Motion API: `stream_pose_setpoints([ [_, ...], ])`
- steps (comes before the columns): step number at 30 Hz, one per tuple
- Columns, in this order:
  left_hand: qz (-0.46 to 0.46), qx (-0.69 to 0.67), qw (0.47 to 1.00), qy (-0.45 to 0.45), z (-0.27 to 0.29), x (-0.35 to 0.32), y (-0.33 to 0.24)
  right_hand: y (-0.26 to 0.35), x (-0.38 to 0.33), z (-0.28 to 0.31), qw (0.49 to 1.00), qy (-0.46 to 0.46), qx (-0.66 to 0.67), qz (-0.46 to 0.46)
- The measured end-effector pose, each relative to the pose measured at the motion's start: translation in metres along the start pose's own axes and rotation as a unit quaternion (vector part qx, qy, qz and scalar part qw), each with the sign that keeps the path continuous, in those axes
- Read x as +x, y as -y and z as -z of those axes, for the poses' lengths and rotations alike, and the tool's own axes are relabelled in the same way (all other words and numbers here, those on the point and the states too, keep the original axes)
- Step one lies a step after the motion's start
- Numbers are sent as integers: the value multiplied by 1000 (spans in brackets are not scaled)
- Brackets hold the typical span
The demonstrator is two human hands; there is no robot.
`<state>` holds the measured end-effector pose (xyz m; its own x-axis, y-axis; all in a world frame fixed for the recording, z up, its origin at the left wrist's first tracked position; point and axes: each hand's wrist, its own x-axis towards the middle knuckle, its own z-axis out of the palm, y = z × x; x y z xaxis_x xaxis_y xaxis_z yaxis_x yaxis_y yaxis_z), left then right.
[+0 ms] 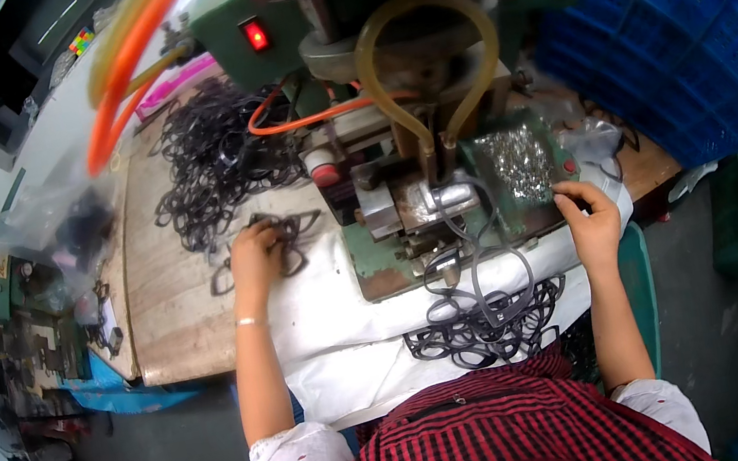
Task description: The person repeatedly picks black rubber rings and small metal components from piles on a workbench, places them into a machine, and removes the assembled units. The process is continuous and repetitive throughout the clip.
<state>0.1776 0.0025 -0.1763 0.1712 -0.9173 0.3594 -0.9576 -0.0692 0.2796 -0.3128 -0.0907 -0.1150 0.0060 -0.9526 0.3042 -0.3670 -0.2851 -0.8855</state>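
Note:
My left hand [257,255] is closed over black eyeglass frames [295,261] at the near edge of a big tangled pile of frames [212,154]; its fingertips are partly hidden. In the middle stands a green press machine [380,263], where a black frame [475,281] hangs around the metal fixture [423,201]. My right hand [592,216] is at the right of the press, thumb and forefinger drawn together beside a tray [498,208] of small shiny metal parts [517,163]. Whatever lies between those fingertips is too small to make out.
More black frames [505,330] lie on white cloth [338,335] before the press. A looped yellowish hose [487,32] and orange tubes [125,51] hang around the machine. Blue plastic crates [669,29] rise at the right. A wooden tabletop [170,305] extends left.

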Motion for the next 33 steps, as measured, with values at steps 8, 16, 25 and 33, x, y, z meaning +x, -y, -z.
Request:
stream_pose_setpoints([
  [8,163,-276,909,-268,33,-10,-64,103,46,-64,972,176,152,16],
  [16,-68,-614,721,-314,92,6,-181,107,32,-86,939,178,294,-19],
  [25,-154,-521,788,-291,115,35,-228,123,6,-71,947,162,273,41],
  [33,-446,-163,855,-208,67,20,-254,-21,37,-45,930,-27,-327,166],
])
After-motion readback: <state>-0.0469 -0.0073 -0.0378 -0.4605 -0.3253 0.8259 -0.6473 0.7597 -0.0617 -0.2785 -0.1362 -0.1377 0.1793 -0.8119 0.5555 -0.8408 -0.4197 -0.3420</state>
